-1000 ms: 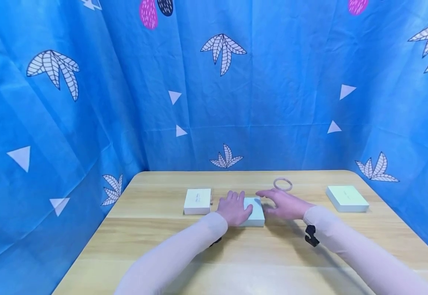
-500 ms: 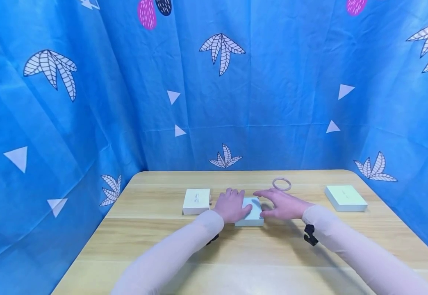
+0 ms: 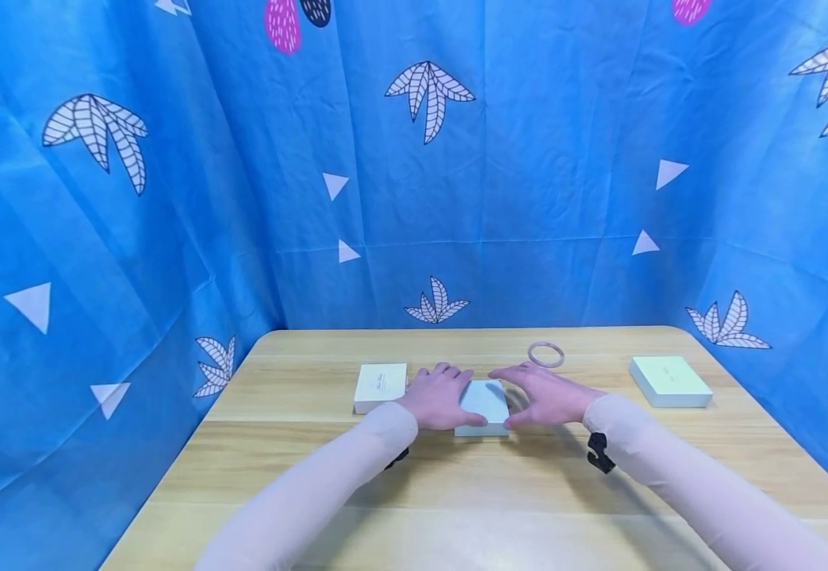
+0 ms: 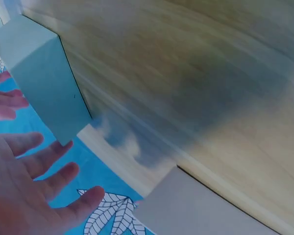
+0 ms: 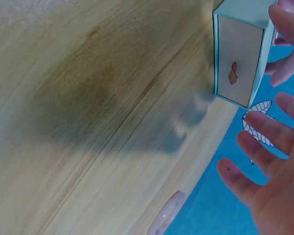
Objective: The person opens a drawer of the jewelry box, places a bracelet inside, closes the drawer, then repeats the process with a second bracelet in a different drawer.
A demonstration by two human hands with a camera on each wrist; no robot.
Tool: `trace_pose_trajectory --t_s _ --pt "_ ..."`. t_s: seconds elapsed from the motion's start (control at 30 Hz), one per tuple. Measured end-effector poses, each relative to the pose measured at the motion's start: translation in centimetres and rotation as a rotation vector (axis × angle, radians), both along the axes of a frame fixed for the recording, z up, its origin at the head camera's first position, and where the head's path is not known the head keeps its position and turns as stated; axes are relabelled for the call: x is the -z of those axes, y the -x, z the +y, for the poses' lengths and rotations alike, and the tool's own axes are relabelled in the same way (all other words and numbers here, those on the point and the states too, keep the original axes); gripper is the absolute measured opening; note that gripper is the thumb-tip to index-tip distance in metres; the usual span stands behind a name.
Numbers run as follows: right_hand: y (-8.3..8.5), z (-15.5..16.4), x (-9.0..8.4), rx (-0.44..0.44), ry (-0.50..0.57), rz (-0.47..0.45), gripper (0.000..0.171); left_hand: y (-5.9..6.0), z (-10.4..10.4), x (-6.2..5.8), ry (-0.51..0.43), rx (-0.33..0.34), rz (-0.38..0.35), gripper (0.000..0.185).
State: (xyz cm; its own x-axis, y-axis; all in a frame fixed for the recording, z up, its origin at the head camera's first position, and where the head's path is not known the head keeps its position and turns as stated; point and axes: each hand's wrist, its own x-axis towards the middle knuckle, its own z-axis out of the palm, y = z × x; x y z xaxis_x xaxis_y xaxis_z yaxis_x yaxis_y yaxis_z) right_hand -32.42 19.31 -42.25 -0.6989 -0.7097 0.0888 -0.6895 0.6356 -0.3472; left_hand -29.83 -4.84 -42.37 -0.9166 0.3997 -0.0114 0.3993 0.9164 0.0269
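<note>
Wooden table (image 3: 457, 492) enclosed on three sides by a blue patterned curtain (image 3: 542, 174). White box (image 3: 381, 387) lying flat at centre-left. Pale green box (image 3: 670, 381) lying flat at far right, near the table edge. Pink bangle (image 3: 546, 354) lying flat toward the far edge, right of centre

Middle box (image 3: 484, 403) lies between left hand (image 3: 437, 398), right hand (image 3: 548, 396).
</note>
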Motion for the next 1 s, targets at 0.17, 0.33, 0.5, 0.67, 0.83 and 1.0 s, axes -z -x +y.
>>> trace_pose_trajectory --t_s 0.17,0.33,0.5,0.67,0.83,1.0 --pt "0.1 -0.2 0.1 0.012 -0.010 -0.003 0.088 0.4 -0.7 0.4 -0.002 0.014 0.007 0.104" --pt "0.2 -0.5 0.4 0.021 -0.025 -0.034 0.091 0.5 -1.1 0.6 -0.011 0.028 0.000 0.107" --pt "0.2 -0.8 0.6 0.018 -0.018 -0.034 0.089 0.4 -1.3 0.6 -0.014 0.039 0.003 0.106" --pt "0.2 -0.7 0.7 0.030 -0.012 -0.026 0.089 0.5 -1.2 0.7 -0.023 0.041 0.015 0.106" --pt "0.2 -0.6 0.9 0.029 0.007 -0.016 0.088 0.5 -1.2 0.7 -0.036 0.042 0.021 0.105" --pt "-0.1 -0.7 0.7 0.033 0.027 -0.029 0.088 0.4 -1.3 0.6 -0.031 0.044 0.023 0.106"
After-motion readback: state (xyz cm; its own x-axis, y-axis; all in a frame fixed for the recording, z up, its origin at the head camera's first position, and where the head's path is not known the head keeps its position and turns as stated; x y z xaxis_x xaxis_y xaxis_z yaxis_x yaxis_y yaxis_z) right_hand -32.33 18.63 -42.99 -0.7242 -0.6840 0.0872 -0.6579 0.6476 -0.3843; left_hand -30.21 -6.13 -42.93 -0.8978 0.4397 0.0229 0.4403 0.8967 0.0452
